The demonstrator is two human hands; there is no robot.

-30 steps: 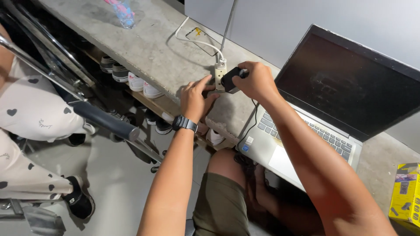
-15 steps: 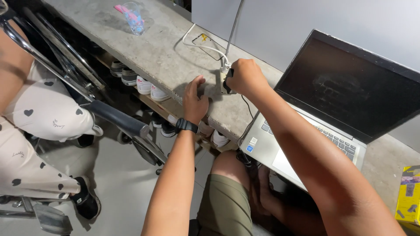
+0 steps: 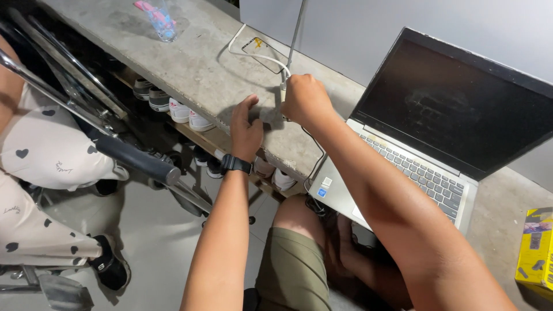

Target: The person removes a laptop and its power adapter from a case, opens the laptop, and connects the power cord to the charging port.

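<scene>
Frame centre — your right hand (image 3: 305, 99) is clenching over a white cable (image 3: 253, 55); left hand (image 3: 246, 126) is lying flat, fingers released, on the bench (image 3: 190, 63).

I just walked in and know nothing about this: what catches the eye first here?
Two bare hands meet at the concrete counter's edge: the left hand lies flat and the right hand is fisted over a white cable. To the right sits an open laptop with a dark screen.

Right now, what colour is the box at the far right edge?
Yellow box, seen in the head view.
</scene>
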